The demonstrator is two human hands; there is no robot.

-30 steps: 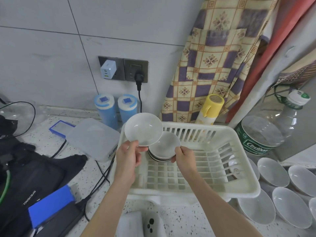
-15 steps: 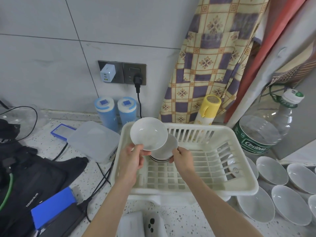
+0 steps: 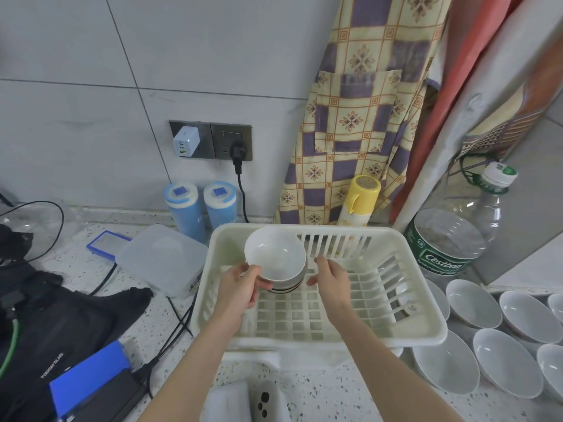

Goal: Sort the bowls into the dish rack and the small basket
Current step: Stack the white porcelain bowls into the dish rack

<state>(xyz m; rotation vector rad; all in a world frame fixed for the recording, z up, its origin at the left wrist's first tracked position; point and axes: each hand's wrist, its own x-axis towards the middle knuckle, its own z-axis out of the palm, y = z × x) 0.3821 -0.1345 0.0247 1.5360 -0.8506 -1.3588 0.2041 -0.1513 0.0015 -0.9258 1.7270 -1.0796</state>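
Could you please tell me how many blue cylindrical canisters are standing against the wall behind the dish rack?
2: the left blue cylindrical canister and the right blue cylindrical canister stand side by side below the wall socket. None appears hidden.

We now have the white bowl lowered onto the stack at the rack's back left corner; our right hand is off it.
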